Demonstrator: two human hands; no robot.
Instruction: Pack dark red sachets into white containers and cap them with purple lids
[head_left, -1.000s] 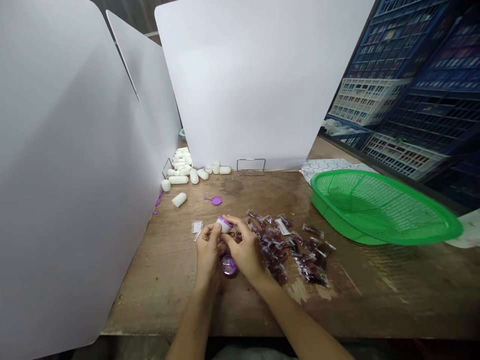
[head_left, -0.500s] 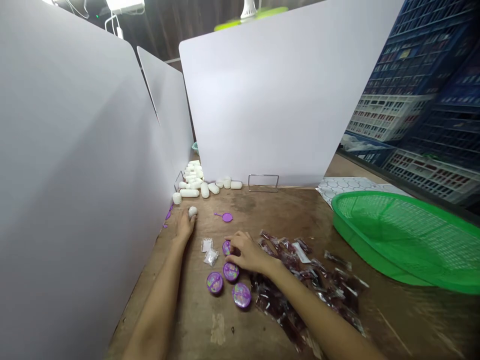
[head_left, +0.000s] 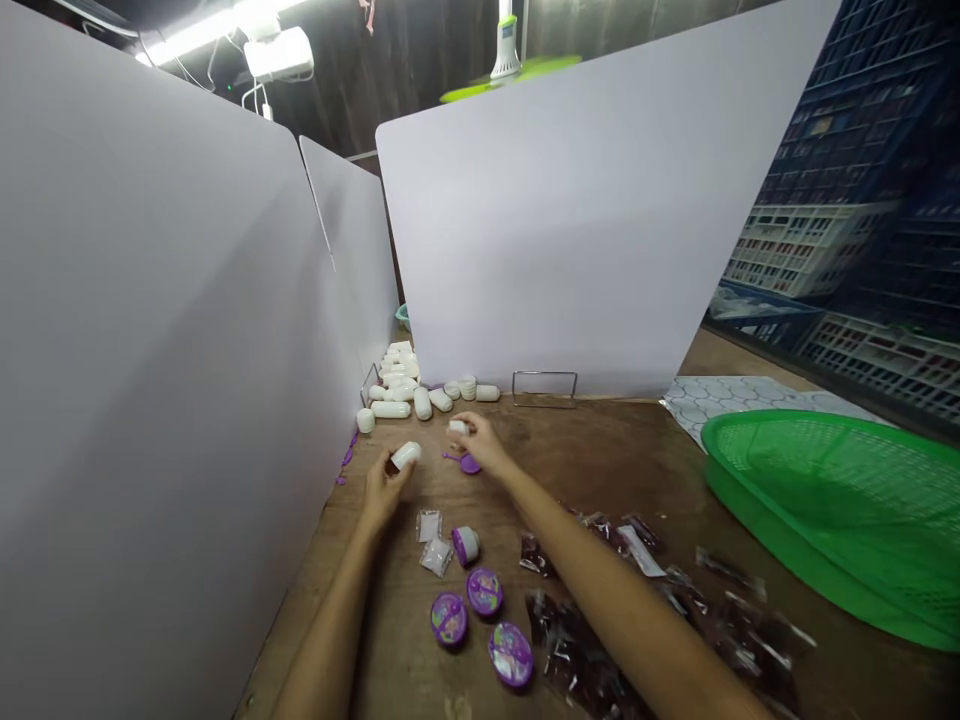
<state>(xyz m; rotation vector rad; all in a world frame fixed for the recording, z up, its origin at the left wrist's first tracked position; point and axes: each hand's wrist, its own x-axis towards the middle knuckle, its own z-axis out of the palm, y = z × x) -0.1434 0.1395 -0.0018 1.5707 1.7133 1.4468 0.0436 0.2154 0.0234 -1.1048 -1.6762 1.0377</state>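
My left hand (head_left: 384, 490) is closed around a white cylinder (head_left: 406, 456), which looks like a stack of small cups, tilted above the table. Between the fingers of my right hand (head_left: 482, 442) is a small white cup (head_left: 457, 427), partly hidden by them. Just below that hand lies a purple spoon-like piece (head_left: 470, 464) with a round end. Nearer me, a white tub with a purple lid (head_left: 465, 545) rests on its side. Several more purple-lidded tubs (head_left: 448, 619) stand with their printed lids up. Two clear sachets of white stuff (head_left: 436, 556) lie left of them.
More white cylinders (head_left: 391, 409) are heaped at the far left by the partitions (head_left: 555, 250). Dark red packets (head_left: 577, 650) spread under and around my right forearm. A green basket (head_left: 787, 560) stands at right, with stacked crates (head_left: 795, 240) beyond. A wire stand (head_left: 544, 388) supports the back panel.
My right hand has left the purple-lidded tubs and moved up and away, now holding a white cup. My left hand has raised the white cylinder. One tub now lies on its side. The view has tilted up.
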